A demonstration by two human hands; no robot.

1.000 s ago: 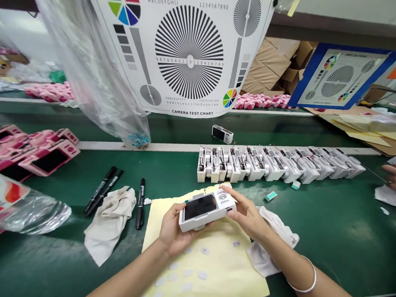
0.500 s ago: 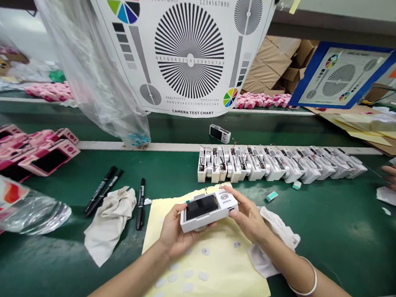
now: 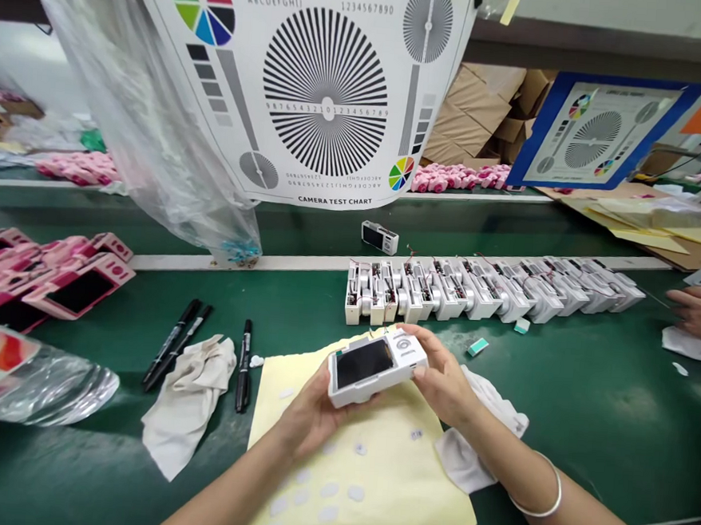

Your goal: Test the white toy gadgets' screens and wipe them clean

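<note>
White camera (image 3: 374, 368), both hands (image 3: 309, 419) (image 3: 443, 385), bag (image 3: 171, 154) of blue bits (image 3: 240, 248)

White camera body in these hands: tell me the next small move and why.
Probably free the right hand and wipe the dark screen of the white camera body with the off-white cloth beside it. The left hand already supports the body from below, the screen faces up, and the cloth lies close by at the edge of the yellow sheet.
</note>
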